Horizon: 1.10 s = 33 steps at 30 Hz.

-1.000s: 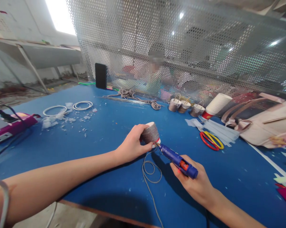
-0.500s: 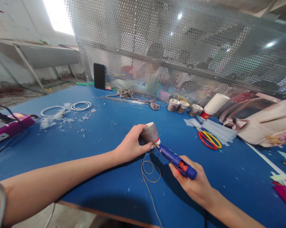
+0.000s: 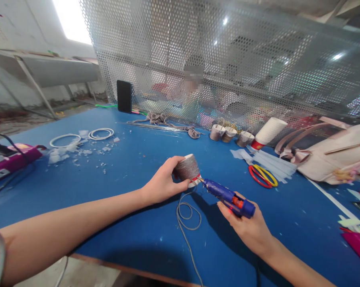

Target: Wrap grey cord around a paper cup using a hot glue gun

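Note:
A paper cup [image 3: 188,168] wound with grey cord lies tilted in my left hand [image 3: 163,181], its fingers wrapped round the cup's side. A red and white band shows at its lower right end. My right hand [image 3: 250,229] grips a blue glue gun [image 3: 224,193], whose metal tip is at the band's right edge; whether it touches is unclear. Loose grey cord [image 3: 180,217] runs from the cup in loops over the blue table [image 3: 132,239] towards the front edge.
Behind are a black phone [image 3: 124,96], bundled cord [image 3: 159,118], several cord-wound cups [image 3: 217,132] and stacked white cups [image 3: 271,131]. Scissors [image 3: 263,175], glue sticks [image 3: 275,163] and a pale bag [image 3: 338,153] lie right. White rings [image 3: 100,134] and a purple power strip [image 3: 17,161] lie left.
My right hand and the glue gun have moved slightly right and up, and the tip has shifted along the band to the right. My left hand still holds the cup, nearly unmoved.

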### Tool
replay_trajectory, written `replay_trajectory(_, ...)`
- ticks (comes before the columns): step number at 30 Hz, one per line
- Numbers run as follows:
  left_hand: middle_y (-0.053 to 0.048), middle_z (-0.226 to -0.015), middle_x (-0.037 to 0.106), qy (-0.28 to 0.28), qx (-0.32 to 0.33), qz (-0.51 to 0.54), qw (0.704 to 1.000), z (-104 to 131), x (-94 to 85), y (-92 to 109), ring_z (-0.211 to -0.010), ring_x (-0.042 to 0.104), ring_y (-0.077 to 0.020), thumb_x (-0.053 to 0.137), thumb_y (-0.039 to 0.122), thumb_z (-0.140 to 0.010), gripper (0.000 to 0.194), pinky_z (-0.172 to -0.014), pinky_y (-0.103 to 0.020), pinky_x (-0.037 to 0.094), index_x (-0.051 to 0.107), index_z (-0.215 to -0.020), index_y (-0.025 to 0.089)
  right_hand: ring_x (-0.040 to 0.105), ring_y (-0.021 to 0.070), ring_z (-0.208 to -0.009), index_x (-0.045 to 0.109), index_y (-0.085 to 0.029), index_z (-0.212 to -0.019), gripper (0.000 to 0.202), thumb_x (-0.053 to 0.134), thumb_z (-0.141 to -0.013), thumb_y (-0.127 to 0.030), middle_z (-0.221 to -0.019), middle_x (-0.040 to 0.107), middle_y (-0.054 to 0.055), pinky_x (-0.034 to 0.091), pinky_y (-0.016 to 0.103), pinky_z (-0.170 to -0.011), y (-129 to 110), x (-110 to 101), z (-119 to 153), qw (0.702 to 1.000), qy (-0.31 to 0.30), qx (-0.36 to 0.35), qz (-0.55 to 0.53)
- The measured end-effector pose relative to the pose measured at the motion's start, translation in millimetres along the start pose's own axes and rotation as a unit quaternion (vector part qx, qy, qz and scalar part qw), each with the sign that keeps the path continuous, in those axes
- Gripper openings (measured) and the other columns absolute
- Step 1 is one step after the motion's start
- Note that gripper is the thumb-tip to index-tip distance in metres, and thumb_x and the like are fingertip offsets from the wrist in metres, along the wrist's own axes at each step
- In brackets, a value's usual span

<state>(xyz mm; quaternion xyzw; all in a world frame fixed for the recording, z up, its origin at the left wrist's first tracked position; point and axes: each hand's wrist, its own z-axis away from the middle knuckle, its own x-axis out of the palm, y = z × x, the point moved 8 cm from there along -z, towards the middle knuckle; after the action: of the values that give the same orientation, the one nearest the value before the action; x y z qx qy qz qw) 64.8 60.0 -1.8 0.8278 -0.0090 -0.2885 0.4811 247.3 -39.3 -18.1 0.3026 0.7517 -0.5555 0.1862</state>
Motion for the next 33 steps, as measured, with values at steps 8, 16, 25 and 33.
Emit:
replay_trajectory(8, -0.008, -0.106, 0.063, -0.010, -0.004, 0.021, 1.000, 0, 0.6, -3, -0.093, 0.060, -0.0213, 0.064, 0.028, -0.073, 0.046, -0.085, -0.039, 0.050, 0.049, -0.115, 0.019, 0.047, 0.0101, -0.045, 0.052, -0.020, -0.069, 0.023, 0.057, -0.081, -0.038, -0.056, 0.050, -0.004, 0.042, 0.021, -0.045, -5, -1, -1, 0.999, -0.029, 0.032, -0.018)
replay_trajectory(16, -0.009, -0.110, 0.061, -0.014, 0.003, 0.020, 1.000, 0, 0.3, -3, -0.095, 0.061, -0.0216, 0.064, 0.029, -0.073, 0.047, -0.086, -0.039, 0.050, 0.048, -0.115, 0.018, 0.043, 0.0099, -0.041, 0.050, -0.020, -0.063, 0.027, 0.055, -0.082, -0.040, -0.048, 0.044, -0.005, 0.037, 0.021, -0.038, -10, -6, -5, 0.998, -0.022, 0.052, -0.027)
replay_trajectory(25, -0.007, -0.103, 0.059, -0.004, 0.039, -0.022, 0.999, 0, -1.2, 0, -0.089, 0.058, -0.0190, 0.063, 0.027, -0.072, 0.043, -0.080, -0.036, 0.050, 0.048, -0.111, 0.018, 0.042, 0.0097, -0.040, 0.048, -0.021, -0.062, 0.029, 0.055, -0.082, -0.040, -0.047, 0.044, -0.005, 0.036, 0.021, -0.036, -12, -8, -2, 0.998, -0.025, 0.047, -0.014)
replay_trajectory(33, -0.005, -0.097, 0.056, 0.005, 0.058, -0.057, 0.997, 1, -1.3, 4, -0.084, 0.055, -0.0180, 0.064, 0.029, -0.072, 0.041, -0.076, -0.034, 0.049, 0.048, -0.109, 0.018, 0.054, 0.0130, -0.048, 0.056, -0.021, -0.069, 0.025, 0.059, -0.081, -0.043, -0.054, 0.057, -0.001, 0.049, 0.023, -0.051, -3, 2, 7, 1.000, -0.020, 0.010, -0.009)
